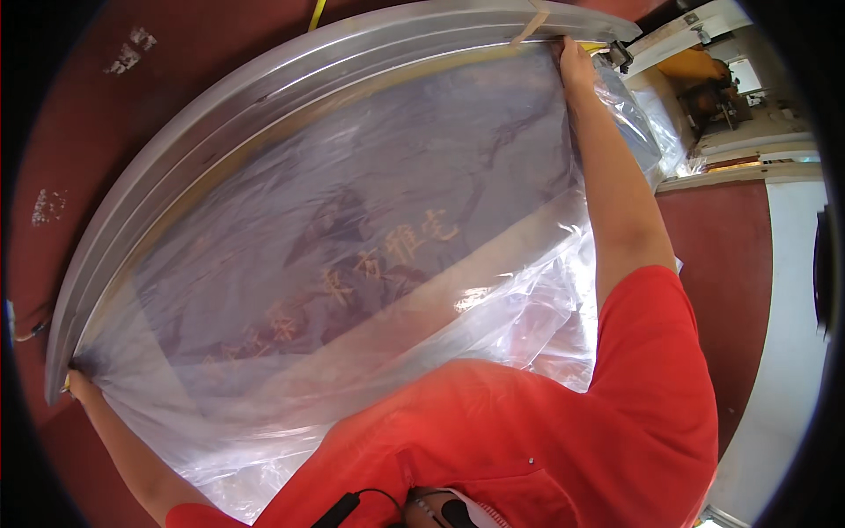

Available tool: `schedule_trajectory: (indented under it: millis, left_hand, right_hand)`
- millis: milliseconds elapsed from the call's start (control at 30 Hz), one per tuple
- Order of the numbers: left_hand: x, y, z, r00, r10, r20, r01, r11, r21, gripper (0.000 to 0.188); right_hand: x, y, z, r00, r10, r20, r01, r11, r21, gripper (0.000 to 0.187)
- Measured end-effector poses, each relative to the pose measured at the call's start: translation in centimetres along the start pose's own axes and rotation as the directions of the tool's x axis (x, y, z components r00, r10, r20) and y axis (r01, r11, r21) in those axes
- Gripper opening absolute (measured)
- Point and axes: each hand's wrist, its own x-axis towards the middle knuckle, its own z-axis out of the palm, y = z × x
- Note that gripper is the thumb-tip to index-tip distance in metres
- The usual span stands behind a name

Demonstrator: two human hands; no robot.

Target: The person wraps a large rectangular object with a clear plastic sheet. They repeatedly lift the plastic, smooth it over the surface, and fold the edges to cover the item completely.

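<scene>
Both my arms are stretched wide over a large dark panel with gold characters on it, covered by a clear plastic sheet. At the sheet's far left corner my left hand is closed, and creases in the plastic run out from it. My right hand is closed at the upper right corner, thumb upward; its other fingers are mostly hidden. A small yellow strip shows beside the right hand. Past both hands runs a grey ribbed metal rail, bent by the lens, with a piece of tan tape across it.
Behind the rail is a dark red surface with whitish scuffs. More crumpled plastic lies right of my right forearm. Farther right are a pale ledge and a cluttered area with machine-like parts. A pale strip borders the right side.
</scene>
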Motion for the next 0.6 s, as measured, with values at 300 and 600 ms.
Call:
schedule_trajectory:
  millis: [300,600]
  left_hand:
    - [2.3,-1.4,-10.6,0.869,-0.214,0.446,0.419,0.798,-0.433,0.035]
    - [-13.0,-6.7,-25.7,0.967,0.137,0.214,-0.207,0.911,0.356,0.041]
  right_hand:
    - [-9.2,-9.1,0.4,0.823,-0.486,0.292,0.448,0.873,0.191,0.025]
    - [-28.2,-12.4,-5.5,0.138,-0.643,0.753,0.890,0.414,0.190,0.063]
